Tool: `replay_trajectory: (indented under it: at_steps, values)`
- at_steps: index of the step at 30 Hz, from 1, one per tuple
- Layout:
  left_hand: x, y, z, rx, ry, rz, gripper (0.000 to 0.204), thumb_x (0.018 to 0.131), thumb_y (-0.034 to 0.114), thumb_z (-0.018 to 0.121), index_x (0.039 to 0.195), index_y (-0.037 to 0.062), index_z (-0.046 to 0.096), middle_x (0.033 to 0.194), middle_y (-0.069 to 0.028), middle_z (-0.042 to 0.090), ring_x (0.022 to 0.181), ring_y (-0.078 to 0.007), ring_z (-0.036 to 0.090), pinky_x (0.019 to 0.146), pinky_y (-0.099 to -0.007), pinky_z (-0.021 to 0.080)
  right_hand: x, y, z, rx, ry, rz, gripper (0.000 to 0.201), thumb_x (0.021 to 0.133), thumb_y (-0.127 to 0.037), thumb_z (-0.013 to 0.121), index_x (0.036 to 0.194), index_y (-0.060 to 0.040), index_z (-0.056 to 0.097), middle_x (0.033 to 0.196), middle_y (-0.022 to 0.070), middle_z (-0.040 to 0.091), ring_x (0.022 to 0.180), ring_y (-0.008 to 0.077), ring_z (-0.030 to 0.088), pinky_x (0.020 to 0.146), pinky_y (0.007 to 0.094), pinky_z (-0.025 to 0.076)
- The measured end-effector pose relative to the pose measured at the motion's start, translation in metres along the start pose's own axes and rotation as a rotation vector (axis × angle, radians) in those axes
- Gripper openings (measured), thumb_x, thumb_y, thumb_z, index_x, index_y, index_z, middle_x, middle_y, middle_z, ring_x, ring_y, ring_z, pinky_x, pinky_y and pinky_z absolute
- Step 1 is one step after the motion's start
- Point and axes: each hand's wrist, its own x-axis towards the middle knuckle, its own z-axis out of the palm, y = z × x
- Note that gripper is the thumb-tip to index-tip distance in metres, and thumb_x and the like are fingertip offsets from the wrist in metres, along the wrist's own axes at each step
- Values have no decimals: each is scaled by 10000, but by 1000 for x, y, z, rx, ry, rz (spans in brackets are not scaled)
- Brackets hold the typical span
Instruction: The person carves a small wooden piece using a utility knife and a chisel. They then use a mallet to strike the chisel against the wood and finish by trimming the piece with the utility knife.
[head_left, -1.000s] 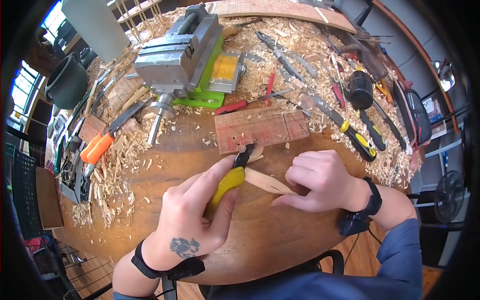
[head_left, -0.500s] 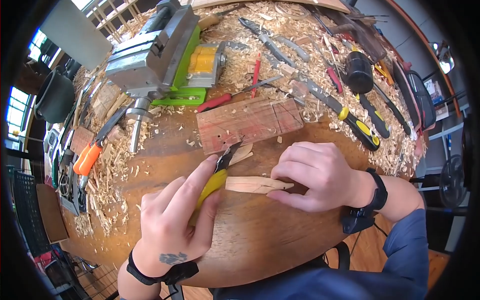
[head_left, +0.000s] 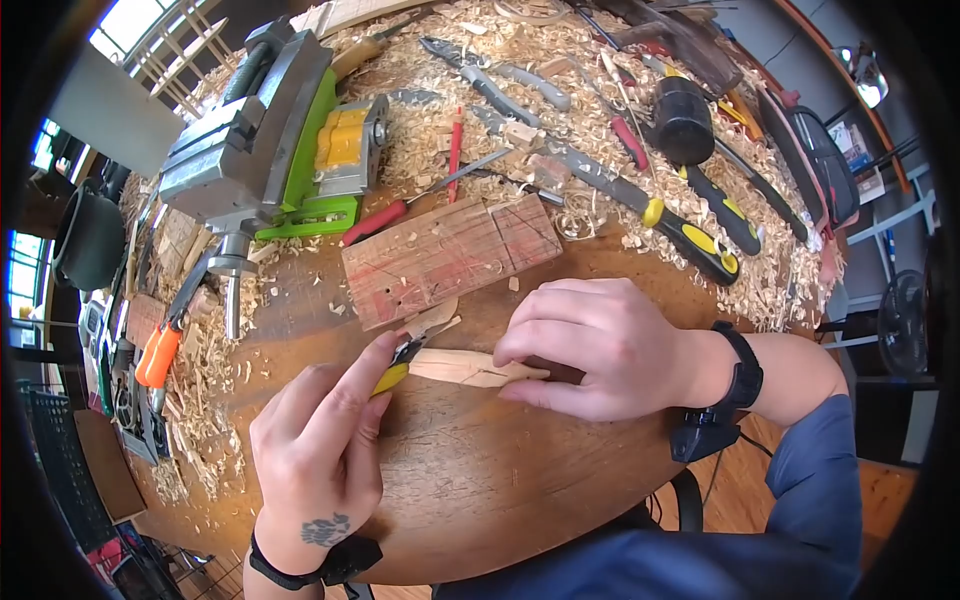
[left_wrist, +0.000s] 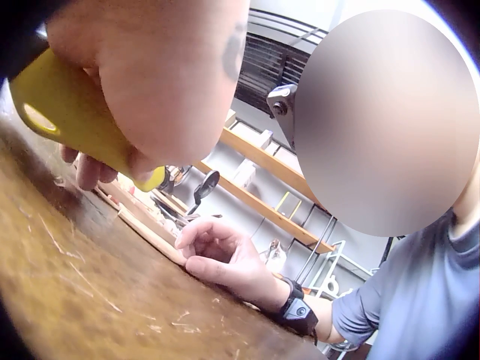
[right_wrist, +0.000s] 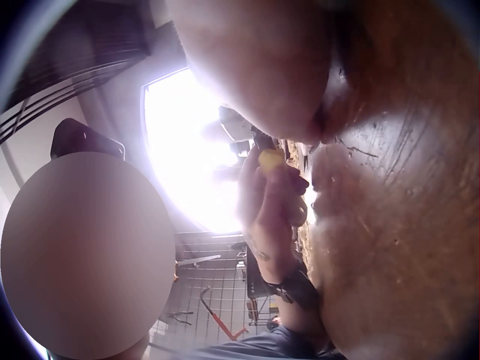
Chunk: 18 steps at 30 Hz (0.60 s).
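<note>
In the head view my left hand (head_left: 318, 440) grips a yellow-handled knife (head_left: 392, 377), index finger extended along it, its dark blade at the left end of a pale carved wood piece (head_left: 455, 367). My right hand (head_left: 600, 350) pinches the piece's right end between thumb and fingers, low over the table. The left wrist view shows the yellow handle (left_wrist: 75, 116) inside the left hand and the right hand (left_wrist: 225, 259) at the wood's end. Whether the blade touches the wood is unclear.
A reddish board (head_left: 450, 255) lies just beyond the wood piece. Behind stand a metal vise (head_left: 235, 150) and a black mallet (head_left: 683, 120). Yellow-black handled tools (head_left: 700, 245) and orange-handled pliers (head_left: 158, 355) lie among shavings on the wooden table (head_left: 500, 500).
The head view has shifted, so the bench items appear further left. The knife blade has come down from over the board's edge to the wood's left end. Both hands keep their holds.
</note>
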Motion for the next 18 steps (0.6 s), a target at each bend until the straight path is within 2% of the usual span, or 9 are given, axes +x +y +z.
replay_trajectory:
  at_steps: [4, 6, 7, 9, 11, 13, 14, 16, 18]
  values:
    - [-1, 5, -2, 14, -19, -37, 545, 807, -66, 752, 1342, 41, 753, 799, -107, 637, 635, -277, 625, 606, -376, 513, -1, 2, -2, 66, -11, 39, 247, 831, -142, 872, 1016, -101, 713, 912, 51, 698, 804, 253, 696, 705, 376, 562]
    - [-3, 6, -1, 58, -11, 34, 534, 790, -35, 750, 1316, 53, 770, 789, -91, 625, 621, -260, 625, 591, -374, 517, 0, 1, -4, 117, -37, 66, 234, 847, -147, 840, 1026, -103, 695, 909, 50, 685, 832, 264, 699, 718, 387, 562]
    - [-5, 6, -1, 66, -8, 25, 534, 790, -35, 750, 1316, 53, 770, 789, -91, 625, 621, -260, 625, 591, -374, 517, 1, 0, -5, 125, -40, 85, 227, 846, -132, 839, 1021, -105, 696, 879, 40, 683, 804, 251, 697, 704, 379, 558]
    - [-6, 4, 1, 99, 0, 140, 529, 768, 9, 742, 1293, 65, 786, 779, -73, 619, 605, -240, 620, 574, -375, 521, 3, -2, -6, 141, -47, 99, 222, 845, -117, 837, 1016, -108, 697, 850, 30, 681, 776, 238, 695, 691, 372, 554]
    - [-7, 6, 0, 109, 21, 143, 564, 725, 38, 727, 1283, 74, 795, 774, -58, 612, 596, -218, 610, 559, -364, 516, 4, -3, -6, 140, -70, 141, 213, 846, -97, 831, 1015, -111, 701, 813, 16, 677, 726, 208, 690, 662, 352, 546]
    - [-7, 11, -8, 121, -97, 98, 469, 791, -15, 755, 1259, 12, 775, 885, -122, 724, 693, -285, 692, 644, -379, 548, 5, -4, -6, 138, -69, 144, 215, 848, -93, 832, 1023, -112, 708, 814, 16, 679, 716, 197, 691, 653, 344, 543]
    - [-8, 9, -6, 123, -94, 94, 469, 791, -15, 755, 1259, 12, 775, 885, -122, 724, 693, -285, 692, 644, -379, 548, 5, -4, -6, 133, -64, 153, 218, 849, -89, 832, 1030, -113, 714, 814, 15, 681, 706, 186, 692, 644, 337, 540]
    - [-8, 2, 2, 193, 20, 195, 612, 672, 42, 709, 1276, 81, 799, 786, -46, 606, 600, -191, 602, 545, -333, 494, 6, -4, -6, 130, -61, 147, 226, 848, -88, 834, 1042, -112, 721, 819, 15, 685, 703, 183, 694, 640, 335, 541]
    - [-9, 0, 4, 191, 26, 210, 610, 672, 42, 708, 1274, 83, 799, 795, -47, 608, 604, -190, 603, 546, -332, 492, 6, -4, -6, 127, -56, 143, 235, 847, -87, 836, 1054, -112, 728, 823, 15, 689, 700, 179, 696, 635, 333, 541]
